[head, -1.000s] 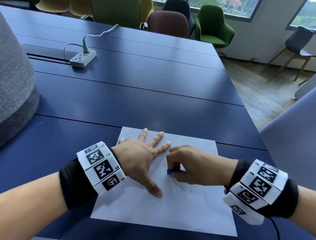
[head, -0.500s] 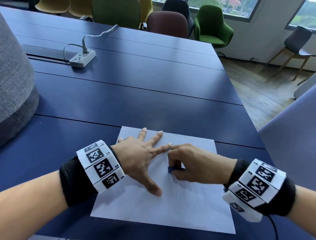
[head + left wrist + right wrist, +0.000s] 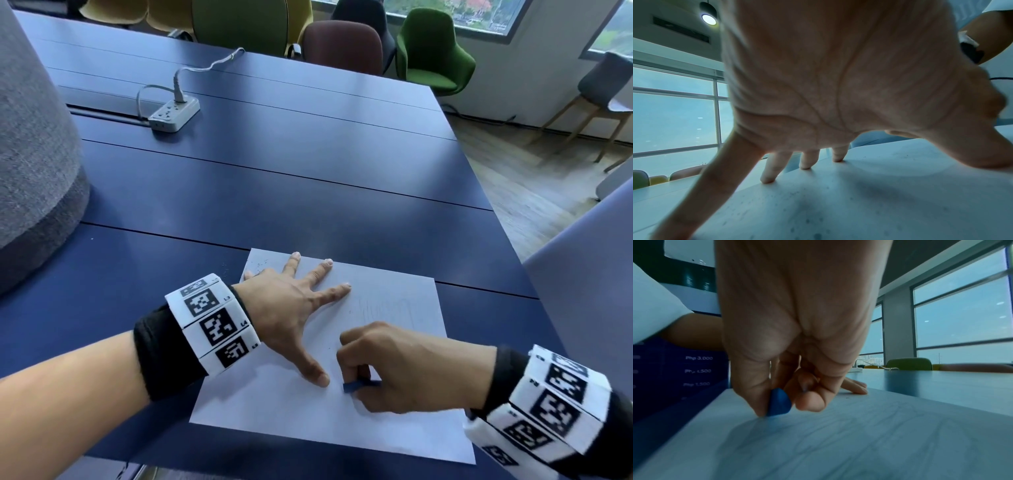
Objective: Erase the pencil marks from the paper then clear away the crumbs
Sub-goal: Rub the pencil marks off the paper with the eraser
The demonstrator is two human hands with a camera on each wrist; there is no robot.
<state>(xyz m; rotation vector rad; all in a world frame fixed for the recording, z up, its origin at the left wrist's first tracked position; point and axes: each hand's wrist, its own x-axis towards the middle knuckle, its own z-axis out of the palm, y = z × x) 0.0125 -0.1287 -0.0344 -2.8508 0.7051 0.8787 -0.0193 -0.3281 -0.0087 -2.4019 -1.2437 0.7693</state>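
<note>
At about 5 o'clock on the paper (image 3: 383, 284), a blue eraser (image 3: 354, 386) is pinched in the right hand (image 3: 404, 370) and pressed down on the sheet. Just at its 9 o'clock, the left hand (image 3: 291, 308) is spread flat, pinning the paper. Crumbs (image 3: 258, 265) are scattered by the 11 o'clock corner.

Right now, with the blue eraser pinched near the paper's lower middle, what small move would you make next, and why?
Probably rub the eraser back up toward the faint pencil lines showing above the right hand. Those marks look unerased, and the left hand lies spread flat on the paper, holding it for the stroke. The crumbs near the far left corner can wait.
</note>
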